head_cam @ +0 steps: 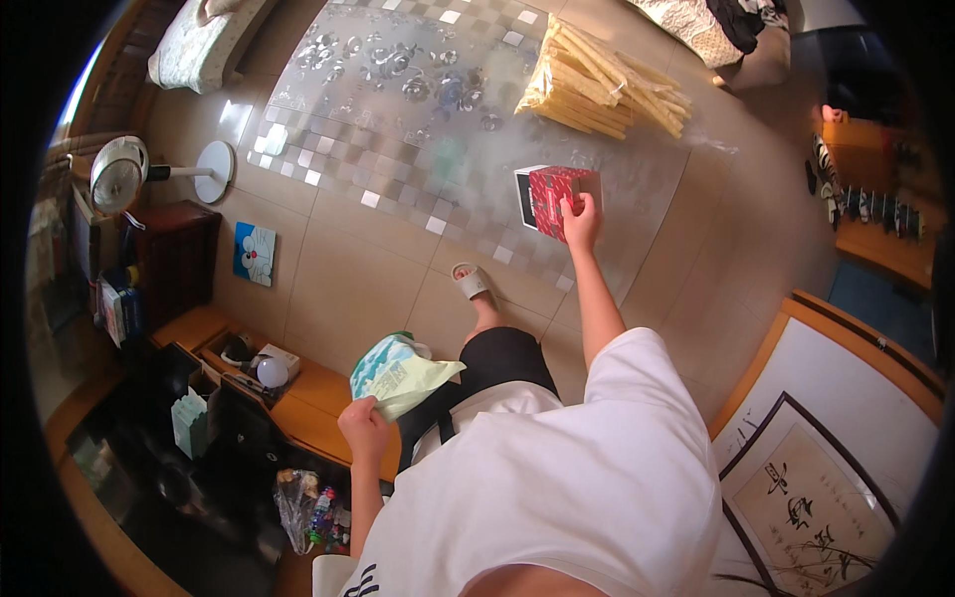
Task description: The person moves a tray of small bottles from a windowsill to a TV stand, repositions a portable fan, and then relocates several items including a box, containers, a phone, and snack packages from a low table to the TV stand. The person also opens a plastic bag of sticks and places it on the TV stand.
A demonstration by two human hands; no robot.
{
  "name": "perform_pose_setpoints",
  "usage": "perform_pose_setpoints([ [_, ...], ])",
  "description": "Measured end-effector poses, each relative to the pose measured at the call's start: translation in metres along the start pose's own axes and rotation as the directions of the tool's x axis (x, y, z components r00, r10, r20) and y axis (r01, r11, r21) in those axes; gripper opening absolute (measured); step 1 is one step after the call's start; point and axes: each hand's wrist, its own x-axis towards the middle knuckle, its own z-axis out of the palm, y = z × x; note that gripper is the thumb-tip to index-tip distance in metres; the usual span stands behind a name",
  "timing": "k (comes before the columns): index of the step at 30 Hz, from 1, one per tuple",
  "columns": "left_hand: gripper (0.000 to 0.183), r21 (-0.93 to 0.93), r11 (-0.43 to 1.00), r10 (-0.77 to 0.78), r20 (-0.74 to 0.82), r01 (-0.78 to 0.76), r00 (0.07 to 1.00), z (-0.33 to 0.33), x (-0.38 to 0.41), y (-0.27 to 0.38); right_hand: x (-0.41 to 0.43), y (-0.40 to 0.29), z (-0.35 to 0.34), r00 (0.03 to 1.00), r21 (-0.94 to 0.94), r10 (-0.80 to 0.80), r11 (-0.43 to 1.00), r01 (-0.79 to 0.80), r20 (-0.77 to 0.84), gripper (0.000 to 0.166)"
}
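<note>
My right hand (pixel 582 224) grips the edge of a red and black cardboard box (pixel 548 195), holding it over a table (pixel 418 142) with a glossy floral and checkered cover. The box bears writing. On its far side, a clear plastic bag of long yellow sticks (pixel 586 86) lies at the table's far right. Low on the left, my left hand (pixel 363 431) pinches one end of a soft pale-green plastic package (pixel 399 377) with teal printing. That package hangs loosely beside my black shorts, well apart from the table.
A wooden cabinet (pixel 317 407) stands close on my left, with a light bulb (pixel 272 372) in its open compartment. Farther left are a white fan (pixel 119 175) and a blue cartoon-printed square (pixel 254 254) on the tiled floor. Framed calligraphy (pixel 809 500) hangs at lower right.
</note>
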Motion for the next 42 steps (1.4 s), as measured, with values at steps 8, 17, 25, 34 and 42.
perform_pose_setpoints([
  [8,0.006,-0.014,1.000,-0.002,-0.018,0.002,1.000,-0.001,0.000,-0.020,0.001,-0.019,0.052,0.878,-0.470,-0.200,0.781,0.411,0.436,0.044],
  [17,0.010,-0.066,0.995,-0.077,0.017,0.078,0.997,0.007,-0.009,-0.035,-0.032,-0.043,0.090,0.984,-0.624,-0.057,0.767,0.152,0.170,0.090],
  [25,0.009,-0.044,0.997,-0.065,0.067,0.068,0.996,0.009,0.004,-0.020,0.011,-0.061,0.069,0.961,-0.658,0.167,0.753,0.020,0.220,0.100],
  [34,0.009,-0.097,0.991,-0.091,-0.013,0.089,0.996,0.005,0.011,-0.019,0.030,-0.035,0.069,0.938,-0.700,0.193,0.711,0.067,0.287,0.096],
  [42,0.008,-0.139,0.971,-0.197,-0.006,0.194,0.980,-0.018,-0.017,-0.067,-0.028,-0.042,0.073,0.974,-0.074,-0.119,0.988,0.136,0.195,0.093],
])
